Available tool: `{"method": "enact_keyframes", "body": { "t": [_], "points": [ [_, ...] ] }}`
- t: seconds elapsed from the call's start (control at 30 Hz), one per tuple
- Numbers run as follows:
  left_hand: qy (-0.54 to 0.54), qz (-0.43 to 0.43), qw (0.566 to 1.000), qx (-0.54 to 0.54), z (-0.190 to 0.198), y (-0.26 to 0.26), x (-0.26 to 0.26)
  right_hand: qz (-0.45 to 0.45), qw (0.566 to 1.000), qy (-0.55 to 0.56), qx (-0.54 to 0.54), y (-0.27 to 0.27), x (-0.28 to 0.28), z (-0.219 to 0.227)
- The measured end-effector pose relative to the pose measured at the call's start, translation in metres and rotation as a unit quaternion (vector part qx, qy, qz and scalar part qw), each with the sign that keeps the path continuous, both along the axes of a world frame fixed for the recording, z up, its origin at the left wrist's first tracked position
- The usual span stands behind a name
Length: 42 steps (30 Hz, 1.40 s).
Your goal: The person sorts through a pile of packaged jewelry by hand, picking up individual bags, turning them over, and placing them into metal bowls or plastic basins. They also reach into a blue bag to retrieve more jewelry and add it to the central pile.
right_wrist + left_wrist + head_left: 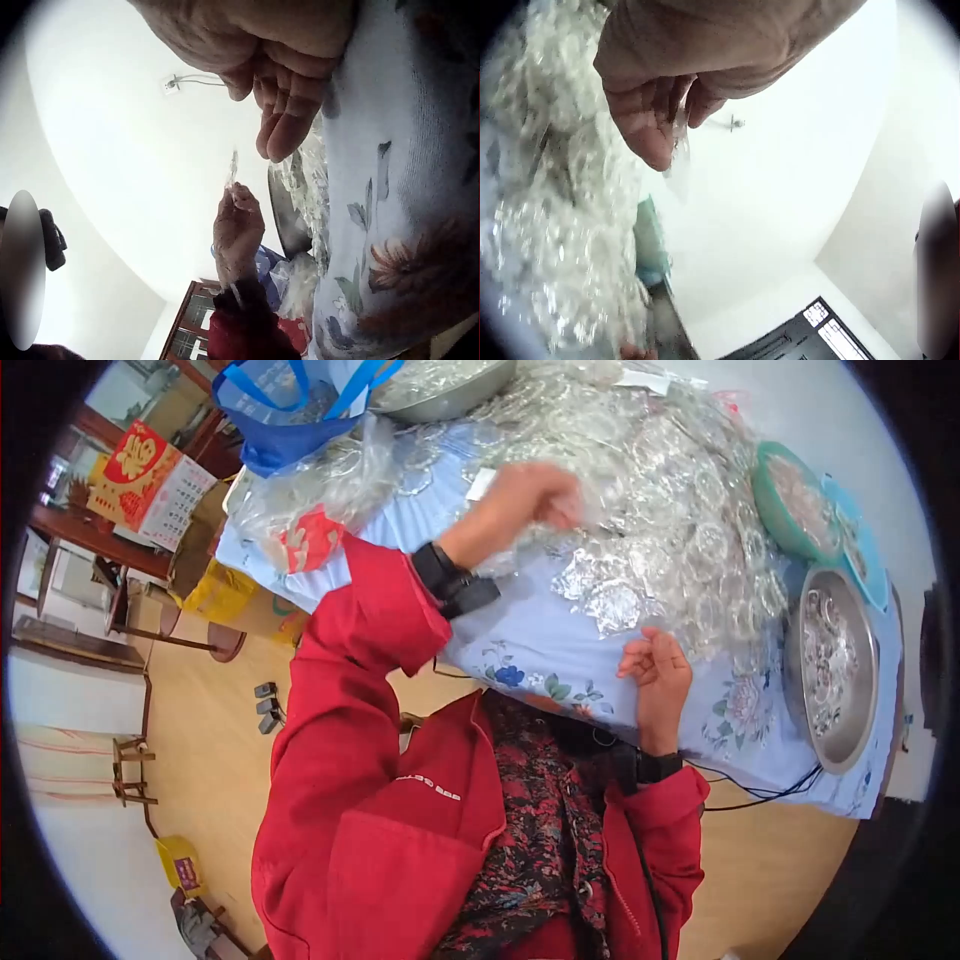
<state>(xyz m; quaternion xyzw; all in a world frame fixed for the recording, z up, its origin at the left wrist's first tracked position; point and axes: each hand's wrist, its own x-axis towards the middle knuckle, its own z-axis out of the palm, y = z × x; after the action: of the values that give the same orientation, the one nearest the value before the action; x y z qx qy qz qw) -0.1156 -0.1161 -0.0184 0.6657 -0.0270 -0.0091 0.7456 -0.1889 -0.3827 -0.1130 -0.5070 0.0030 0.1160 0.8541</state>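
Note:
My left hand (540,495), blurred in the head view, is raised over a wide pile of crinkly clear plastic packets (690,540). In the left wrist view its thumb and fingers pinch a small clear plastic packet (679,161). The same packet (233,166) points upward from the left hand (238,232) in the right wrist view. My right hand (660,680) is by the near edge of the pile, above the flowered tablecloth (560,680). Its fingers (289,124) hang loosely bent with nothing between them.
On the right stand a steel basin (870,680) with clear pieces, a green bowl (770,500) and a light blue tray (872,575). Another metal basin (455,402), a blue bag (270,435) and a clear plastic bag (360,475) lie at the back left. Black cables (760,797) hang over the front edge.

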Motion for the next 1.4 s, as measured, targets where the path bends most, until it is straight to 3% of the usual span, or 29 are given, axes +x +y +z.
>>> {"method": "enact_keyframes", "body": {
  "t": [0.07,0.13,0.17,0.23,0.33,0.37,0.47,0.5,0.6,0.73,0.9,1.0,1.13,1.3,1.4],
  "points": [
    [-0.085,0.089,0.988,-0.089,0.013,0.027,0.026,0.004,1.000,0.002,0.006,0.000,0.001,-0.001],
    [-0.151,0.061,0.978,-0.134,0.024,0.081,0.078,0.010,1.000,0.005,0.009,0.002,0.000,-0.001],
    [-0.131,0.082,0.976,-0.157,0.019,0.125,0.115,0.011,1.000,0.003,0.002,0.002,0.000,-0.001],
    [-0.110,0.103,0.972,-0.182,0.017,0.160,0.125,0.009,1.000,0.000,-0.013,0.002,0.000,0.001],
    [-0.264,0.000,0.947,-0.183,0.024,0.136,0.076,0.012,1.000,0.003,-0.013,0.001,0.000,0.002],
    [-0.258,-0.002,0.948,-0.184,0.017,0.128,0.067,0.014,1.000,0.006,-0.012,0.001,0.000,0.001],
    [-0.061,0.144,0.987,0.045,-0.016,0.110,0.044,0.014,1.000,0.008,-0.008,0.002,0.001,0.000],
    [-0.058,0.142,0.987,0.043,-0.024,0.105,0.039,0.015,1.000,0.006,-0.006,0.001,0.000,0.000],
    [0.047,0.128,0.975,0.174,-0.040,0.088,0.031,0.016,1.000,0.007,-0.006,0.000,0.000,-0.004],
    [0.025,0.156,0.964,0.212,-0.048,0.064,0.041,0.020,1.000,0.009,-0.016,0.002,0.001,-0.003],
    [0.009,0.202,0.962,0.185,-0.063,0.057,0.055,0.019,0.999,0.014,-0.026,0.002,0.001,-0.001],
    [0.051,0.166,0.984,0.039,-0.059,0.063,0.046,0.019,0.999,0.013,-0.022,0.001,0.001,-0.002],
    [0.036,0.151,0.988,-0.007,-0.055,0.075,0.022,0.017,0.999,0.016,-0.027,0.002,-0.002,-0.001],
    [0.009,0.249,0.968,0.013,-0.065,0.090,0.016,0.017,0.999,0.012,-0.035,0.003,0.000,0.002],
    [-0.071,0.285,0.954,0.062,-0.061,0.107,0.024,0.015,0.999,0.010,-0.043,0.003,-0.001,0.003]
  ]
}}
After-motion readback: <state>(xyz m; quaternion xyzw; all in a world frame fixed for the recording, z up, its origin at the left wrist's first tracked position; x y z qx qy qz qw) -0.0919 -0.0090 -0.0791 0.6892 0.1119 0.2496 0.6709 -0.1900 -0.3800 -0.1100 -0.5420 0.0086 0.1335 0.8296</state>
